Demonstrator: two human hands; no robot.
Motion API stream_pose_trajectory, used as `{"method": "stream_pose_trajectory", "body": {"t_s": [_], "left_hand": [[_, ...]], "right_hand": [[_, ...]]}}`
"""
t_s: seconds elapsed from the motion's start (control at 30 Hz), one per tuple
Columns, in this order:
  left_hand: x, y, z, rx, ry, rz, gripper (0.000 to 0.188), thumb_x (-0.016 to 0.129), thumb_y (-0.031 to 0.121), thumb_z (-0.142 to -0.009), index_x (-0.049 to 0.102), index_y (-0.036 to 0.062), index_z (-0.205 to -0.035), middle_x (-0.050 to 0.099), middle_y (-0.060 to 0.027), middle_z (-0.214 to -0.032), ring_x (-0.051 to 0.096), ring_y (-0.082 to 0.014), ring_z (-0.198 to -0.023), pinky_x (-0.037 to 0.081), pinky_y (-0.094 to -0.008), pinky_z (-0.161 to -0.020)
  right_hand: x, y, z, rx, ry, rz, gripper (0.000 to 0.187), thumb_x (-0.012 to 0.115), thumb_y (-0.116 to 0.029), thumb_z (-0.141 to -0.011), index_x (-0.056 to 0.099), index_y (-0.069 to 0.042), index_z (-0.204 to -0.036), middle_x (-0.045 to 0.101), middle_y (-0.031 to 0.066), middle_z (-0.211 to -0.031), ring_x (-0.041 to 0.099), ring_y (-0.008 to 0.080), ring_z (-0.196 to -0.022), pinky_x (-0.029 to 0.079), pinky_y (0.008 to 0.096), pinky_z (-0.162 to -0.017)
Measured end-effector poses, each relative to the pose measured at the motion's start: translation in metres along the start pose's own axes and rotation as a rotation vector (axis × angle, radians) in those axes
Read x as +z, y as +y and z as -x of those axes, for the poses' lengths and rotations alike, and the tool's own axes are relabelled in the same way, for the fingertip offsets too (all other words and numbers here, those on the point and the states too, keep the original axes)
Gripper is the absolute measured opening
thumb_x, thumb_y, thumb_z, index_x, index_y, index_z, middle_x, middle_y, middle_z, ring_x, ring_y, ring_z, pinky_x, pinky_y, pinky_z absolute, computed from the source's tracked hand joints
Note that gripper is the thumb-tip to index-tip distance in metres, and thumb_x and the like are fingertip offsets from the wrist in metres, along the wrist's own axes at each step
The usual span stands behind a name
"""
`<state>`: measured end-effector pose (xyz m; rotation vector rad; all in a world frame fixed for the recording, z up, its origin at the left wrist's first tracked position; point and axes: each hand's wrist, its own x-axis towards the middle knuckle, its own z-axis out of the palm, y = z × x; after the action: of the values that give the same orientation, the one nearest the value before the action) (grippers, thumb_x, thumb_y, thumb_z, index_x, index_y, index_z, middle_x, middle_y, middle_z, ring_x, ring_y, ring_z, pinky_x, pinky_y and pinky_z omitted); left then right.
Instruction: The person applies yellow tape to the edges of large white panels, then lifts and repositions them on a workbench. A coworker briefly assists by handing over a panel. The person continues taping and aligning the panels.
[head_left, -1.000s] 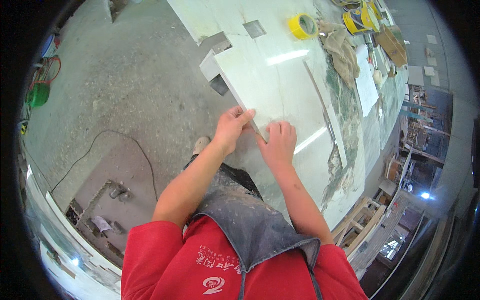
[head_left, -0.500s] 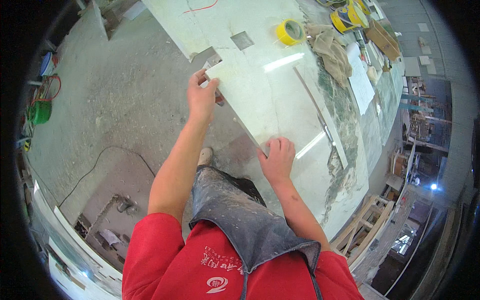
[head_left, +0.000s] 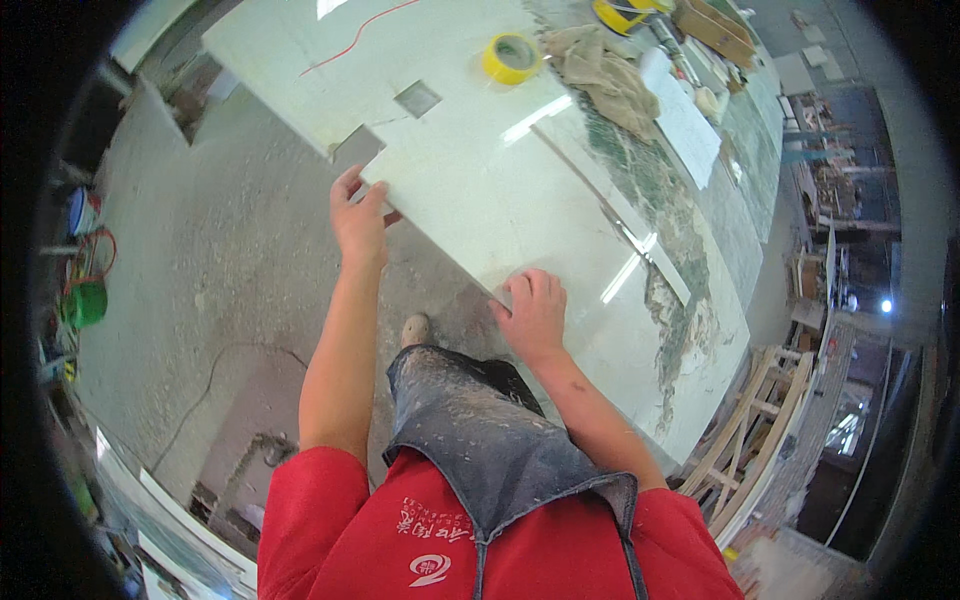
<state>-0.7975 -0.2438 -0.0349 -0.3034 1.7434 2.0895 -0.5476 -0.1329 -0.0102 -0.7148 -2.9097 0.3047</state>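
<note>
A pale, glossy stone slab with green veining lies before me. It has a square cutout and a notch in its left edge. My left hand grips the slab's edge at the notch corner, thumb near the top face and the other fingers curled around; some fingertips are hidden. Nearer to me, my right hand holds the same edge, its fingers bent on the top face and its thumb at the rim. A long narrow strip rests on the slab to the right.
A yellow tape roll, a brown cloth and a white paper sheet lie farther back. Beyond them are a yellow bucket and a cardboard box. A wooden frame stands at right; a cable crosses the floor.
The view has shifted, so the slab and its items appear farther left and higher. Both hands remain at the slab's edge, and the notch beside my left hand shows more openly.
</note>
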Motion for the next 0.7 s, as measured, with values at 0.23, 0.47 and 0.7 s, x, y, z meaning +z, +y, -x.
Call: {"method": "stream_pose_trajectory", "body": {"t_s": [0.23, 0.47, 0.7], "left_hand": [[-0.005, -0.006, -0.010, 0.006, -0.042, -0.067, 0.052, 0.065, 0.007, -0.093, 0.046, 0.0012, -0.140, 0.044, -0.0146, -0.138, 0.056, -0.0273, -0.115, 0.063, -0.0416, -0.077], [-0.015, 0.000, -0.019, -0.002, -0.077, -0.152, 0.052, 0.065, 0.006, -0.094, 0.046, 0.0023, -0.142, 0.046, -0.0143, -0.135, 0.056, -0.0284, -0.115, 0.061, -0.0453, -0.080], [-0.008, 0.012, -0.017, 0.433, 0.026, -0.723, 0.049, 0.065, 0.008, -0.092, 0.052, 0.0022, -0.139, 0.045, -0.0201, -0.147, 0.054, -0.0367, -0.126, 0.048, -0.0481, -0.101]], "right_hand": [[-0.015, 0.011, 0.017, 0.000, 0.078, -0.106, 0.037, 0.082, -0.019, -0.073, 0.062, -0.010, -0.104, 0.056, 0.0083, -0.111, 0.054, 0.0320, -0.107, 0.044, 0.0466, -0.088], [-0.037, 0.024, 0.050, 0.153, 0.072, -0.244, 0.043, 0.082, -0.023, -0.075, 0.064, -0.007, -0.111, 0.058, 0.0111, -0.116, 0.055, 0.0344, -0.113, 0.045, 0.0465, -0.096], [-0.072, 0.041, 0.094, 0.395, 0.216, -0.275, 0.045, 0.082, -0.023, -0.077, 0.063, -0.006, -0.113, 0.060, 0.0136, -0.120, 0.056, 0.0359, -0.114, 0.046, 0.0460, -0.098]]}}
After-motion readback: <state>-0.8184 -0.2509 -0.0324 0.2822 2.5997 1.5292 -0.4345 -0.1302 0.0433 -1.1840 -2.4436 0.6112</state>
